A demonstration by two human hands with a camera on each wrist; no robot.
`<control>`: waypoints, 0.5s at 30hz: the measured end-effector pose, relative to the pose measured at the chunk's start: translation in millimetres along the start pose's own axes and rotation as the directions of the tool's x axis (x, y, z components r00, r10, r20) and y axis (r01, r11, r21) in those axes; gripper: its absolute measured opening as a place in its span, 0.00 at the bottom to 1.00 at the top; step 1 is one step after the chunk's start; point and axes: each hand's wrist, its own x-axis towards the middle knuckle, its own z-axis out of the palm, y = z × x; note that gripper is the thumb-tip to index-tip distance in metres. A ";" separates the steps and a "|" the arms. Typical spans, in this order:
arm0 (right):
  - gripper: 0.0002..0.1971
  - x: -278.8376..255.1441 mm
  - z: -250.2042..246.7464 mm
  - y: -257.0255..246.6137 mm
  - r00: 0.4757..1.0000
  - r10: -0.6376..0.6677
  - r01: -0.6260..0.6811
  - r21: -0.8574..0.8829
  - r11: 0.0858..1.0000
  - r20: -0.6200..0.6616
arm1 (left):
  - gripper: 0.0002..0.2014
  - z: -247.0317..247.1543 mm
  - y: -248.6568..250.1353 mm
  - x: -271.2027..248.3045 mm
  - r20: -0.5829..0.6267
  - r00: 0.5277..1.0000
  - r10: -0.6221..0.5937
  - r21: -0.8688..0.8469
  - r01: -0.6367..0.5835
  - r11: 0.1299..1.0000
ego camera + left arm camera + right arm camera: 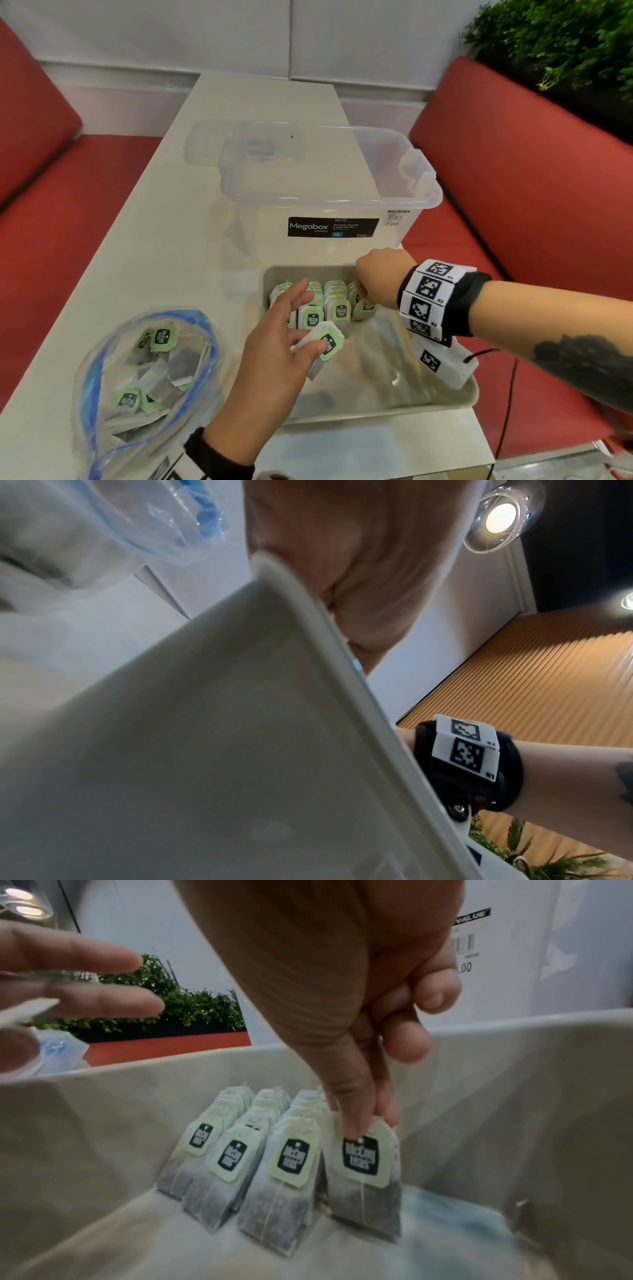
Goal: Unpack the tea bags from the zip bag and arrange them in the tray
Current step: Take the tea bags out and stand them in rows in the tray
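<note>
Booth table's tight, and I reckon my right hand (346, 1031), pinching the rightmost tea bag (365, 1172) lower-centre, could topple the leaning rows (240, 1156) while my left hand (274, 356) thumbs another bag (325, 342).

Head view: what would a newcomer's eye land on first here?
The rows of tea bags standing at the far end of the tray, where the right hand pinches one into place. Next, the left hand holding another tea bag over the tray, and the zip bag on the left.
</note>
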 end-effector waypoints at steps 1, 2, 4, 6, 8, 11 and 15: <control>0.09 0.1 0.0 -1.4 1.000 -0.003 0.003 -0.022 1.000 -0.003 | 0.38 -0.1 -0.4 -0.1 -0.004 1.000 0.004 0.006 -0.004 1.000; 0.10 -0.2 0.0 -2.4 1.000 -0.008 0.008 -0.043 0.999 -0.008 | 0.38 -0.2 -0.4 -0.1 -0.006 1.000 0.007 0.009 -0.006 1.000; 0.10 -0.6 0.0 -3.8 1.000 -0.015 0.013 -0.070 0.997 -0.017 | 0.37 -0.5 -0.5 -0.2 -0.010 1.000 0.009 0.006 -0.009 1.000; 0.10 -0.9 0.2 -4.3 0.999 -0.018 0.015 -0.082 0.996 -0.029 | 0.36 -0.9 -0.3 -0.2 -0.013 1.000 0.009 -0.005 -0.009 1.000; 0.10 -0.2 1.2 -4.4 0.999 -0.019 0.016 -0.083 0.996 -0.036 | 0.35 -1.6 -1.1 -0.4 -0.016 1.000 0.004 -0.012 -0.005 1.000; 0.09 1.6 2.9 -4.0 0.998 -0.021 0.017 -0.079 0.997 -0.054 | 0.33 -2.0 -2.8 -0.6 -0.022 1.000 -0.010 -0.018 0.010 1.000; 0.08 0.4 0.3 -2.9 0.997 -0.009 0.002 -0.090 0.996 -0.079 | 0.32 -2.2 -3.5 0.9 -0.055 0.998 -0.020 -0.029 0.019 0.999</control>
